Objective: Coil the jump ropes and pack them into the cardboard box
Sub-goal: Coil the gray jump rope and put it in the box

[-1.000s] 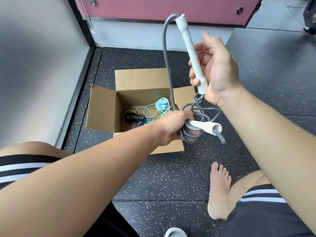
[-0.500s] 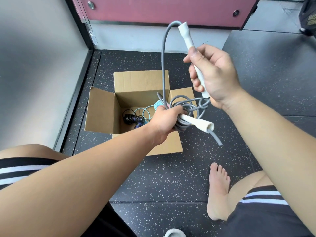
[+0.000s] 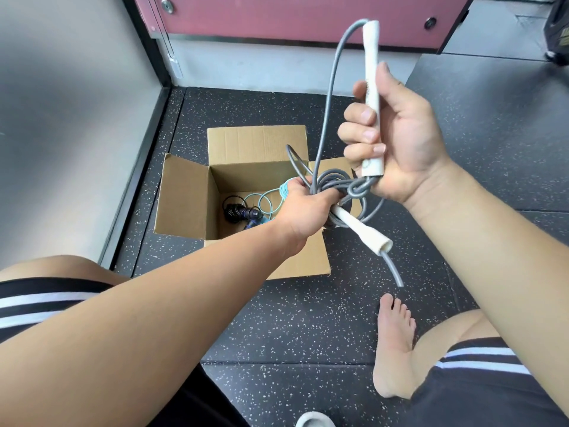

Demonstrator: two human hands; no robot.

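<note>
Head view, looking down: a dark speckled floor (image 3: 277,318) runs under both hands, and an open box (image 3: 184,198) stands on it directly beneath and beyond the left hand (image 3: 303,208), flaps spread. That hand is closed in a fist round the bundled turns of the grey rope (image 3: 338,180). The lower handle (image 3: 360,226) pokes out of the grip toward the person, with a short tail of cord hanging from its end. The right hand (image 3: 400,143), raised just to the right of the left and nearly touching the bundle, has all its fingers wrapped round the upper handle (image 3: 372,72), held upright. The cord leaves that handle's top, arches over to the left and drops into the bundle as one loose loop. Inside the box, below the left hand's knuckles, lie a teal rope (image 3: 264,198) and a smaller black rope (image 3: 235,211), both already coiled. By my reading, the coiling of this rope is nearly finished: what remains is the free loop and the upright handle. The next move would call for laying that handle against the bundle so the left hand can take it in. The slack must be gathered without letting the turns spring open, and then the lot lowered into the box beside the other two.
</note>
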